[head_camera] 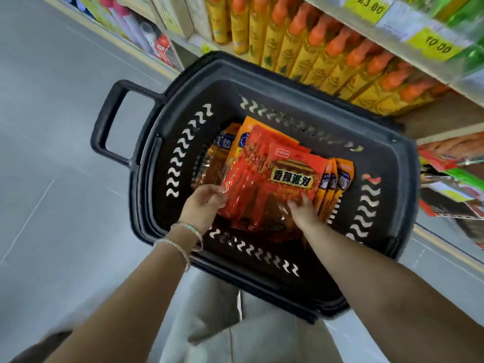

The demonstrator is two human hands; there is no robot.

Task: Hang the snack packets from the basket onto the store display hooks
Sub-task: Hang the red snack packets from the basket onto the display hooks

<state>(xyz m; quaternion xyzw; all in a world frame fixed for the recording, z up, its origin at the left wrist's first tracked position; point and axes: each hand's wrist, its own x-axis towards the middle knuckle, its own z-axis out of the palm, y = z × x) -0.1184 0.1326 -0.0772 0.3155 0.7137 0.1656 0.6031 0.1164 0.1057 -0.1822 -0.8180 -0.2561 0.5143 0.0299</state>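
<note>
A black plastic basket [262, 82] stands on the floor below me, holding a stack of red snack packets [272, 176] and several orange packets [337, 182] beside and under them. Both my hands reach into it. My left hand [203, 203] pinches the left edge of the red stack. My right hand [301, 209] grips the stack's lower right part with curled fingers. The undersides of the packets are hidden.
A shelf of yellow bottles with orange caps [314, 48] runs along the top right, with yellow price tags [366, 6] above. Hanging packets on display hooks [455, 174] show at the right edge. Grey floor [52, 127] lies to the left. The basket's handle [112, 119] sticks out leftward.
</note>
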